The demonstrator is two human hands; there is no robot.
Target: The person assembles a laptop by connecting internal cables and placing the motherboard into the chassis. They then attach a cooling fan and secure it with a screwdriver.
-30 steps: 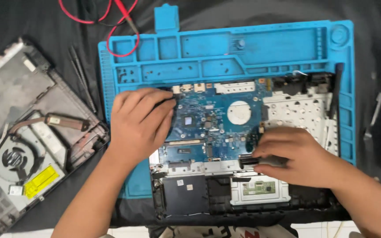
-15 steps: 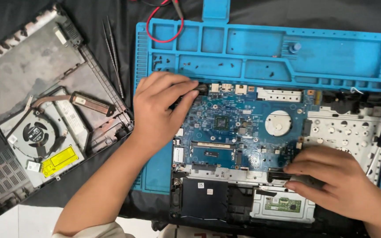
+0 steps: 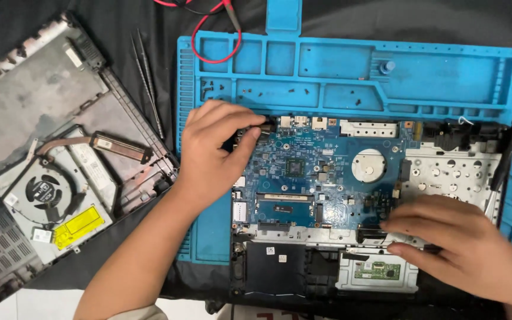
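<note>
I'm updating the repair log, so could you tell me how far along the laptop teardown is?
Done: the bottom cover lies off to the side, with the fan and heat pipe out on it, and loose screws sit in the blue mat. In hand: the left hand grips the blue motherboard at its corner; the right hand presses its lower edge. Left: the board sits in the chassis.

The left hand covered the blue circuit board at its nine o'clock corner, so its grip there could not be made out. The right hand hid the board's five o'clock edge, its wrist cut off. The red wire ran out at twelve o'clock; the screws were too small to tell apart.
</note>
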